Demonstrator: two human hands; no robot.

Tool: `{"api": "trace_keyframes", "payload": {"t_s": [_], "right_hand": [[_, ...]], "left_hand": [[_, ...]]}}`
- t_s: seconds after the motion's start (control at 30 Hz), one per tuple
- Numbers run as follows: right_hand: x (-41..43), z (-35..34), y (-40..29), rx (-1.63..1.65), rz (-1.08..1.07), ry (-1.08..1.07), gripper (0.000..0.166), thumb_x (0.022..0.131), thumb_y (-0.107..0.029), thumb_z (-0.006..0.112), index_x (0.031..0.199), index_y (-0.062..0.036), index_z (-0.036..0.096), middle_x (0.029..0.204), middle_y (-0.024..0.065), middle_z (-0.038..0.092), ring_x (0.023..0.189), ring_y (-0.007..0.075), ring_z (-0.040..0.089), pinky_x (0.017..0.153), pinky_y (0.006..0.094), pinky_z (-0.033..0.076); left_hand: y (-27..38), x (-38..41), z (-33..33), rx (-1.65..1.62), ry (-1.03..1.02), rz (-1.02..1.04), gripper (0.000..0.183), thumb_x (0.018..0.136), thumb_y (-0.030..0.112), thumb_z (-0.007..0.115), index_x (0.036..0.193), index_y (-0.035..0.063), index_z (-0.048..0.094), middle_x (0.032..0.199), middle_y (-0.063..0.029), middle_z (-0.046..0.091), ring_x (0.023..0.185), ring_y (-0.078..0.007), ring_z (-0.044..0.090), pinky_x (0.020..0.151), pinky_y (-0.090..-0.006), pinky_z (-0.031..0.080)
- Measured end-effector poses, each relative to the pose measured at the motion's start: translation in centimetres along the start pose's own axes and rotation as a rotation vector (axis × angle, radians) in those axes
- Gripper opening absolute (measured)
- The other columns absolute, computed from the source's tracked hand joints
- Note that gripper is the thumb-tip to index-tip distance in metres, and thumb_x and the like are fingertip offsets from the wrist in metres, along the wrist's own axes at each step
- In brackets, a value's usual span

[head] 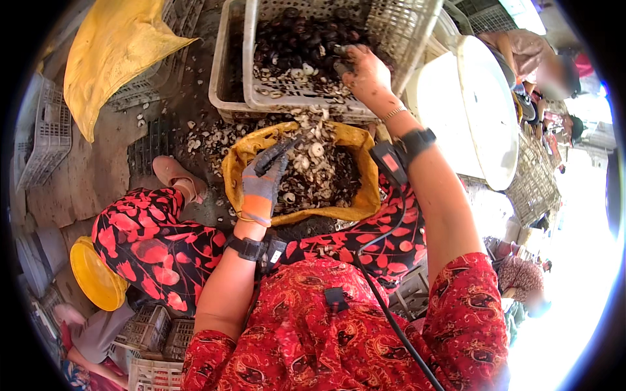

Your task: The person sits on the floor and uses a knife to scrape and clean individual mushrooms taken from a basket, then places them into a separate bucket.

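Note:
My left hand (266, 181), in a grey and orange work glove, is over the left part of a yellow sack (369, 195) with a rolled-open mouth. Its fingers are around a dark, slim object, perhaps a knife handle. Pale and dark shell-like scraps (315, 171) fill the sack. Bare and dirty, my right hand (362, 71) reaches into a tilted plastic crate (249, 58), its fingertips against dark rounded pieces (303, 41) that look like shellfish or nuts; whether it grips one is unclear. Pale bits lie along the crate's lower edge, and some spill over it towards the sack.
A large white tub (489, 112) stands at the right, beside the crates. At upper left hangs a yellow sheet or sack (112, 54) near a grey basket (49, 132). A yellow bucket (98, 273) is at lower left. Scraps litter the floor. Other people sit at right and lower left.

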State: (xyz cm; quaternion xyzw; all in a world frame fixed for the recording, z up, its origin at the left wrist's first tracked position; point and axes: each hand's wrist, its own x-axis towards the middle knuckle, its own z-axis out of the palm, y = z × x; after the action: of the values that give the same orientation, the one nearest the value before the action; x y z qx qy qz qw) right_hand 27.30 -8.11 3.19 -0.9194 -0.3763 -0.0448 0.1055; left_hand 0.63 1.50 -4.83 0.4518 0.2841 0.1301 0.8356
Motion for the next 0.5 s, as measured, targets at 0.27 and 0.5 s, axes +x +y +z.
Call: {"api": "trace_keyframes", "payload": {"t_s": [0.27,0.5], "right_hand": [[8.3,6.8,-1.3,-0.411,-0.030,-0.108,0.037,0.074,-0.023,0.066,0.107,-0.0072,0.055,0.105,0.0172,0.056,0.082,0.0324,0.062,0.064,0.0404,0.053],[7.4,8.4,0.3,-0.278,0.028,-0.158,0.039,0.077,-0.036,0.064,0.100,-0.0044,0.058,0.082,0.0098,0.066,0.077,0.0323,0.063,0.063,0.0376,0.052]], "left_hand": [[1.2,1.0,0.4,-0.075,0.057,-0.054,0.025,0.085,0.002,0.059,0.109,-0.0025,0.060,0.099,-0.0043,0.064,0.086,-0.0098,0.059,0.078,-0.0205,0.047],[1.3,1.4,0.1,-0.109,0.051,-0.051,0.028,0.086,0.008,0.060,0.113,-0.0004,0.059,0.098,-0.0043,0.065,0.083,-0.0090,0.060,0.072,-0.0197,0.047]]}}
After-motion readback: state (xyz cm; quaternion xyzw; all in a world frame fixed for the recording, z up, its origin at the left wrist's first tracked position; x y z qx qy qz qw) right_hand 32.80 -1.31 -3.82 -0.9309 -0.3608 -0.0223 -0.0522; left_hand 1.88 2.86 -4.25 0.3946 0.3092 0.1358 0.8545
